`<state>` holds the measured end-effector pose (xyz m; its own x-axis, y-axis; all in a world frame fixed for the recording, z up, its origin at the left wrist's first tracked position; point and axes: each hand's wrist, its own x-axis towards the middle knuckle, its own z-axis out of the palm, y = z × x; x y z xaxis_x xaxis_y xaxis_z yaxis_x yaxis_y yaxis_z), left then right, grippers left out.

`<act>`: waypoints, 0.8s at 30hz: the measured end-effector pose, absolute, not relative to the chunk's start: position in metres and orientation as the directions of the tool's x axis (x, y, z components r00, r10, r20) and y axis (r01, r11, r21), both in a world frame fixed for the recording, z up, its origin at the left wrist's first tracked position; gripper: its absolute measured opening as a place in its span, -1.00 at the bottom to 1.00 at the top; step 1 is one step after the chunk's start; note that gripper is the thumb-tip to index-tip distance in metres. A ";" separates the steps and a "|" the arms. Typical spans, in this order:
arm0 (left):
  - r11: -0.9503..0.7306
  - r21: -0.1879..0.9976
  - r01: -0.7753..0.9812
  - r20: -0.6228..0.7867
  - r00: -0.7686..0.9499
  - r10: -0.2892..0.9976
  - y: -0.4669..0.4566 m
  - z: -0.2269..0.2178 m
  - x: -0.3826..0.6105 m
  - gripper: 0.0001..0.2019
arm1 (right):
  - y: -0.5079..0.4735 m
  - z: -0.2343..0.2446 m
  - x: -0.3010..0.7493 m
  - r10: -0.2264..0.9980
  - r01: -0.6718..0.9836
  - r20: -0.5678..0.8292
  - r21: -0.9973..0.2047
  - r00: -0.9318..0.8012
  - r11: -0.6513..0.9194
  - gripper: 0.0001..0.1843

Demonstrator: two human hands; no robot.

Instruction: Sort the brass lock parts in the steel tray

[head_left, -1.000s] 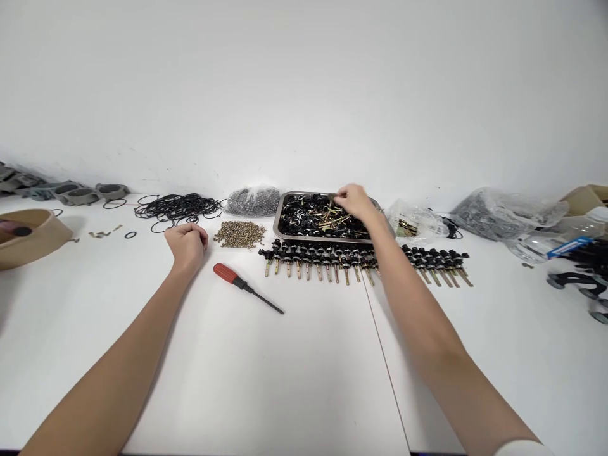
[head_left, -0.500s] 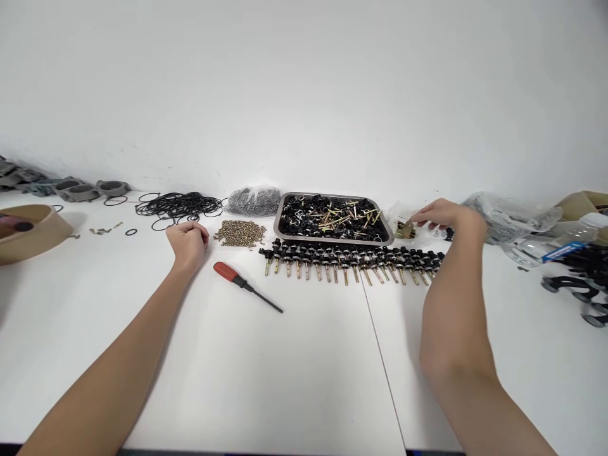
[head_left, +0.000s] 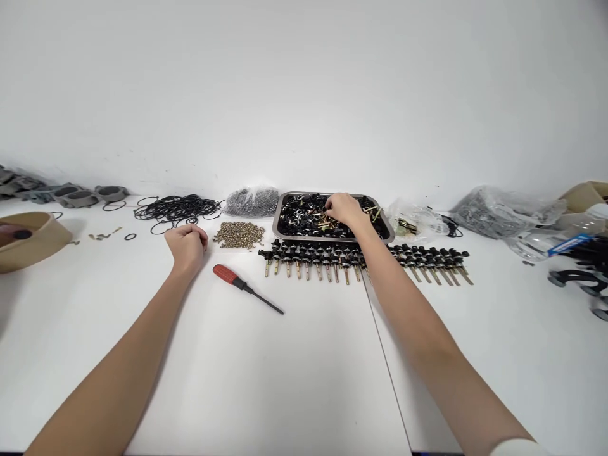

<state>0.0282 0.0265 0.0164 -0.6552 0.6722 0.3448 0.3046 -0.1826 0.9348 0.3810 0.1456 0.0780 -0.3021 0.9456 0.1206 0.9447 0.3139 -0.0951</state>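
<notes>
My right hand (head_left: pixel 342 209) reaches into a steel tray (head_left: pixel 280 218) full of black parts and brass pins, its fingers curled down among them; what they pinch is hidden. My left hand (head_left: pixel 187 243) rests on the white table as a loose fist, beside a pile of small brass screws (head_left: pixel 239 234). A red-handled screwdriver (head_left: pixel 244 287) lies just right of that hand. In front of the tray runs a long row of assembled black-and-brass pieces (head_left: pixel 332 259).
Black rubber rings (head_left: pixel 178 207) and a bag of grey parts (head_left: pixel 253 201) lie at the back. Plastic bags (head_left: pixel 498 212) and black parts (head_left: pixel 582 269) sit at the right. A tan bowl (head_left: pixel 28 237) and grey housings (head_left: pixel 80 193) are at the left.
My right hand went from the tray out to the plastic bag on the right, then came back into the tray. The left hand stayed put.
</notes>
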 end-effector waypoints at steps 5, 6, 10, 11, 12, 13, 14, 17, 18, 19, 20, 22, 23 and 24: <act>-0.198 0.929 0.313 0.360 -0.638 0.680 0.028 0.013 0.026 -0.84 | 0.149 0.069 0.374 0.936 0.942 0.113 -0.005 -0.334 0.337 -0.75; -0.201 0.928 0.313 0.362 -0.637 0.680 0.028 0.013 0.026 -0.84 | 0.149 0.068 0.373 0.934 0.941 0.120 0.016 -0.337 0.338 -0.75; -0.185 0.934 0.305 0.346 -0.645 0.681 0.028 0.013 0.025 -0.84 | 0.151 0.060 0.367 0.930 0.944 0.163 0.067 -0.329 0.322 -0.69; -0.185 0.935 0.303 0.344 -0.645 0.683 0.028 0.013 0.025 -0.84 | 0.152 0.059 0.366 0.931 0.946 0.172 0.074 -0.323 0.315 -0.68; -0.188 0.934 0.304 0.347 -0.642 0.684 0.028 0.013 0.025 -0.84 | 0.152 0.057 0.366 0.931 0.947 0.178 0.079 -0.319 0.310 -0.67; -0.193 0.932 0.307 0.352 -0.637 0.686 0.028 0.013 0.026 -0.84 | 0.153 0.056 0.366 0.930 0.948 0.181 0.084 -0.319 0.308 -0.67; -0.200 0.929 0.312 0.360 -0.631 0.687 0.028 0.013 0.026 -0.84 | 0.153 0.056 0.366 0.929 0.947 0.181 0.087 -0.322 0.311 -0.67; -0.211 0.921 0.328 0.378 -0.623 0.684 0.027 0.013 0.026 -0.85 | 0.152 0.055 0.366 0.926 0.941 0.171 0.090 -0.337 0.326 -0.69; -0.210 0.920 0.331 0.381 -0.624 0.683 0.027 0.013 0.026 -0.85 | 0.152 0.055 0.366 0.925 0.940 0.169 0.087 -0.341 0.330 -0.70; -0.209 0.920 0.332 0.381 -0.624 0.683 0.027 0.013 0.026 -0.85 | 0.151 0.055 0.366 0.924 0.940 0.171 0.081 -0.341 0.332 -0.72; -0.206 0.920 0.332 0.378 -0.624 0.683 0.027 0.013 0.026 -0.85 | 0.151 0.056 0.366 0.924 0.940 0.176 0.074 -0.340 0.332 -0.73; -0.194 0.924 0.329 0.367 -0.626 0.688 0.027 0.013 0.026 -0.85 | 0.149 0.058 0.366 0.923 0.943 0.191 0.057 -0.334 0.329 -0.73; -0.187 0.926 0.328 0.361 -0.627 0.690 0.027 0.013 0.026 -0.85 | 0.148 0.060 0.366 0.922 0.944 0.199 0.053 -0.331 0.327 -0.73; -0.180 0.928 0.327 0.356 -0.630 0.690 0.027 0.013 0.025 -0.85 | 0.147 0.063 0.368 0.923 0.945 0.204 0.042 -0.327 0.325 -0.72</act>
